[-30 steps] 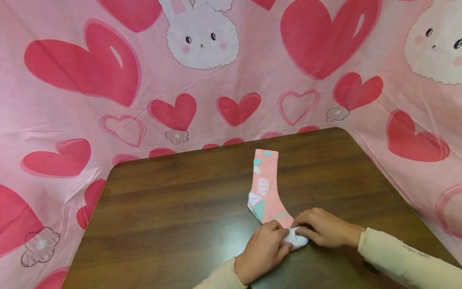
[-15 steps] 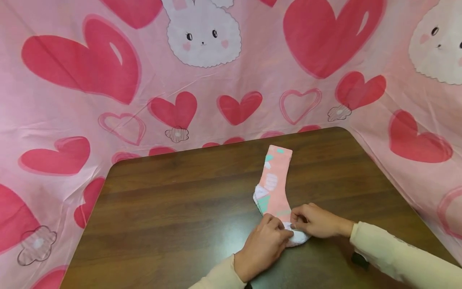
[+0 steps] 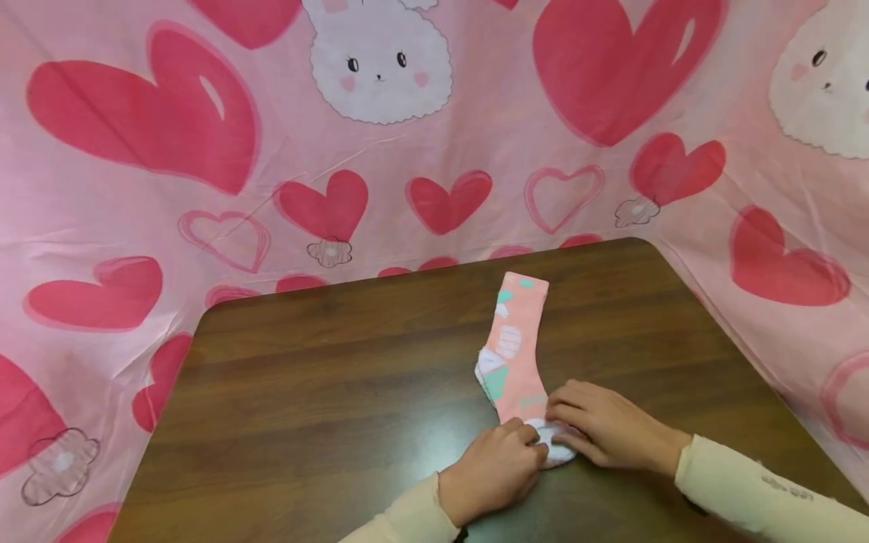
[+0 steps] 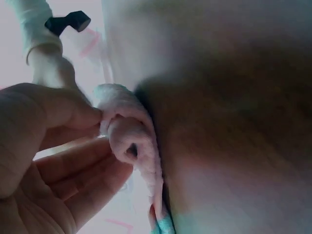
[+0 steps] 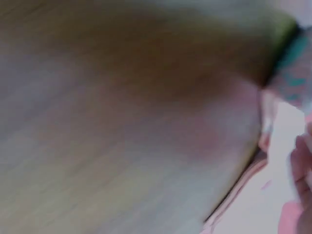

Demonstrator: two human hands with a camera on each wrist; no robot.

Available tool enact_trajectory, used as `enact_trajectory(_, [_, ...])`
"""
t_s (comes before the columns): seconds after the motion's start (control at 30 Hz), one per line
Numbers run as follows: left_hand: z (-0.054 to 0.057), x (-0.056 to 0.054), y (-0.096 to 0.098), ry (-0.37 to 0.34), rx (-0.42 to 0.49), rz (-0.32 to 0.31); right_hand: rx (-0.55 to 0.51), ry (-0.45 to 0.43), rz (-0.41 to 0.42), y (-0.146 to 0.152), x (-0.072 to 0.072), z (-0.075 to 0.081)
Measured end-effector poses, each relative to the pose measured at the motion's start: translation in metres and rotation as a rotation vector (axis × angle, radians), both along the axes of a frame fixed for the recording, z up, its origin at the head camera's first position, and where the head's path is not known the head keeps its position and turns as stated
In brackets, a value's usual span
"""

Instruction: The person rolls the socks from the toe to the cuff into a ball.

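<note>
A pink sock point(image 3: 521, 339) with white heel, white toe and mint-green patches lies on the table, its cuff pointing away from me. Doubled edges at the heel and cuff look like a second sock stacked beneath. My left hand point(image 3: 494, 469) pinches the left side of the white toe, which is curled into a small roll point(image 4: 129, 126) between thumb and fingers in the left wrist view. From the right, my right hand point(image 3: 611, 426) holds the same toe, thumb and fingers bent over it. Only blurred fingers point(image 5: 303, 168) of a hand show at the right wrist view's edge.
The dark wooden table point(image 3: 326, 392) has rounded far corners. A pink cloth point(image 3: 380, 158) printed with red hearts and white rabbits hangs behind it and along both sides. A black strap piece point(image 4: 68, 22) sits on the right sleeve.
The sock's cuff has swung to the right and the toe has flattened somewhat. Both hands stay at the toe; in the last half second the right hand's fingers have spread a little.
</note>
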State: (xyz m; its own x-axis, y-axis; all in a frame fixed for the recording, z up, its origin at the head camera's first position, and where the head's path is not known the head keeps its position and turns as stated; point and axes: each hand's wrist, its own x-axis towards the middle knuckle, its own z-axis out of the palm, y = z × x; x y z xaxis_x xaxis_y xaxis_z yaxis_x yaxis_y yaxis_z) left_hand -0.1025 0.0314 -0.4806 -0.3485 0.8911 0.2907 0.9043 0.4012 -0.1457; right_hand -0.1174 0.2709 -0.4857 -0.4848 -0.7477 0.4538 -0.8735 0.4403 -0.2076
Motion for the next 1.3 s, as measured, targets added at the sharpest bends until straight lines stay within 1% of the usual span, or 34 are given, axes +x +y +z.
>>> enact_trajectory(0.03, [0.000,0.000,-0.001,-0.008,-0.003,-0.006,-0.006,0.090,0.061,0.002,0.001,-0.001])
enact_trajectory(0.1, [0.000,-0.001,-0.002,-0.004,-0.007,-0.014,-0.011,0.216,0.166,0.007,0.004,-0.004])
enact_trajectory(0.17, [0.000,-0.001,-0.003,0.012,-0.003,-0.020,-0.010,0.306,0.224,0.012,0.006,-0.008])
enact_trajectory(0.2, [0.001,0.000,-0.003,0.019,-0.001,-0.019,-0.001,0.328,0.233,0.013,0.007,-0.010])
enact_trajectory(0.3, [0.002,0.002,-0.002,0.017,-0.014,-0.007,0.036,0.343,0.220,0.017,0.010,-0.015])
enact_trajectory(0.4, [0.004,0.003,-0.001,-0.003,-0.060,0.016,0.065,0.301,0.198,0.018,0.010,-0.018])
enact_trajectory(0.5, [0.004,0.004,0.001,-0.015,-0.077,0.037,0.055,0.274,0.188,0.016,0.009,-0.020])
enact_trajectory(0.63, [0.002,0.003,0.002,-0.034,-0.027,0.057,0.029,0.279,0.196,0.013,0.007,-0.019])
enact_trajectory(0.73, [0.001,0.002,0.003,-0.056,0.004,0.070,0.047,0.271,0.199,0.011,0.006,-0.017])
enact_trajectory(0.83, [-0.002,0.003,0.004,-0.053,0.042,0.080,0.033,0.184,0.188,0.009,0.005,-0.015])
enact_trajectory(0.97, [-0.008,0.003,0.004,-0.042,0.147,0.085,-0.048,0.001,0.149,0.007,0.006,-0.013])
enact_trajectory(1.07, [-0.012,0.003,0.001,-0.083,0.224,0.085,-0.071,-0.112,0.096,0.005,0.008,-0.013])
enact_trajectory(1.1, [-0.012,0.003,0.000,-0.108,0.244,0.086,-0.072,-0.158,0.075,0.005,0.008,-0.012])
enact_trajectory(1.17, [-0.011,0.002,-0.002,-0.190,0.279,0.097,-0.074,-0.265,0.035,0.004,0.008,-0.010])
enact_trajectory(1.3, [-0.005,-0.004,-0.005,-0.421,0.350,0.133,-0.105,-0.464,-0.009,0.001,0.003,-0.005])
